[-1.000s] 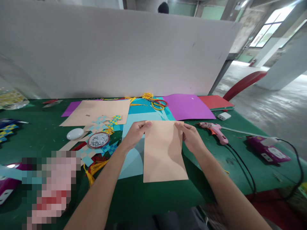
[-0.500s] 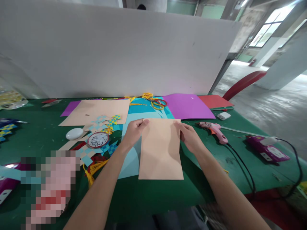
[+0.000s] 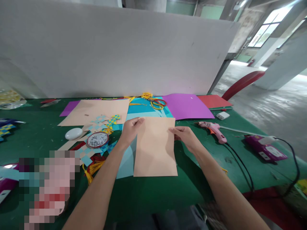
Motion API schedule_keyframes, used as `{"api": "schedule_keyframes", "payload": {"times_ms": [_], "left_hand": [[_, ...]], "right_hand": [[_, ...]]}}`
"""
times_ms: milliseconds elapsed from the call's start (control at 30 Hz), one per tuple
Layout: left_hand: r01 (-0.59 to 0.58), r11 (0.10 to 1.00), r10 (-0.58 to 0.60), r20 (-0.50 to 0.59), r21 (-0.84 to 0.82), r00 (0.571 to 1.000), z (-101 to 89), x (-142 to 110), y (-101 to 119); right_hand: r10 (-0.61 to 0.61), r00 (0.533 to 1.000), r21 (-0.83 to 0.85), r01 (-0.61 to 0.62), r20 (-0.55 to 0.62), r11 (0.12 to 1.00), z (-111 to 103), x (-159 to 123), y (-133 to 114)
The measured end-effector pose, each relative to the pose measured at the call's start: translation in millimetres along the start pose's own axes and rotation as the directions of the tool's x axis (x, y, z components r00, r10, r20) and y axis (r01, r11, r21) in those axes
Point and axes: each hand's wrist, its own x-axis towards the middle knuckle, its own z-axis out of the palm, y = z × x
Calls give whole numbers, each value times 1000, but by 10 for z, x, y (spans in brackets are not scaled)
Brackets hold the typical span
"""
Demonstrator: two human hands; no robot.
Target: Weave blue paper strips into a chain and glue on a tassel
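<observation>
A peach-coloured sheet of paper is held up in front of me by both hands. My left hand pinches its upper left corner between thumb and fingers. On the right edge, a little below the top corner, my right hand grips the sheet the same way. Behind and left of the sheet, light blue paper lies on the green table. Left of my left forearm are woven paper pieces, a red-rimmed dish of small beads and yellow tassels.
A pink glue gun with a black cord lies at right, near a purple box and a white adapter. Purple card, red card, scissors and larger peach paper lie along the white partition.
The peach sheet has moved slightly left and up. My right hand has slid down from the top right corner to the right edge; my left hand keeps its hold.
</observation>
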Motion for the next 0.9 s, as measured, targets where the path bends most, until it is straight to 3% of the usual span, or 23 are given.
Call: {"api": "schedule_keyframes", "payload": {"times_ms": [267, 667, 900], "left_hand": [[-43, 997, 50, -113, 64, 992, 28, -11, -23], [-49, 985, 81, -193, 166, 978, -90, 46, -92], [-35, 992, 69, -286, 124, 956, -139, 83, -146]], "right_hand": [[-18, 999, -91, 21, 36, 996, 10, 11, 44], [-11, 998, -165, 21, 62, 986, 51, 10, 55], [-6, 997, -221, 25, 83, 975, 33, 20, 134]]}}
